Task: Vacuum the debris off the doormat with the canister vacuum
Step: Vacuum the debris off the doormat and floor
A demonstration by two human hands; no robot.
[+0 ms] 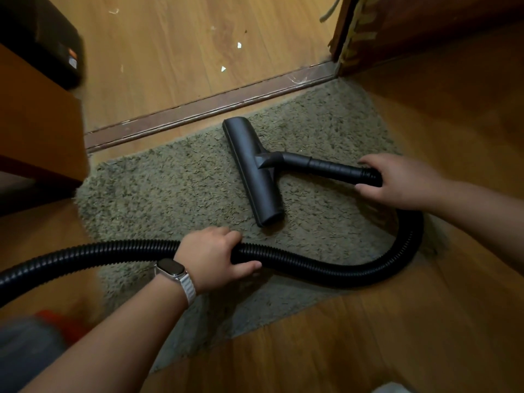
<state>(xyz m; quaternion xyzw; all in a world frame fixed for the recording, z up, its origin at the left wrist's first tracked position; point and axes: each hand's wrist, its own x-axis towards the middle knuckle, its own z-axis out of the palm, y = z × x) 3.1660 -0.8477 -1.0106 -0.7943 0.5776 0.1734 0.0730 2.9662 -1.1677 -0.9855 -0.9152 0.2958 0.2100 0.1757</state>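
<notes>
A shaggy grey-green doormat (175,194) lies on the wooden floor below a door threshold. The vacuum's black floor nozzle (252,168) rests flat on the mat's middle, its short rigid tube (320,165) pointing right. My right hand (397,180) grips the end of that tube where the ribbed black hose (354,272) begins. The hose loops down and runs left across the mat's near edge. My left hand (215,256), with a watch on the wrist, is closed around the hose there. The canister itself is out of view.
A dark wooden threshold strip (212,106) runs along the mat's far side. Small white scraps (223,68) lie on the floor beyond it. A wooden cabinet (37,129) stands at the left, a door frame (348,32) at the upper right.
</notes>
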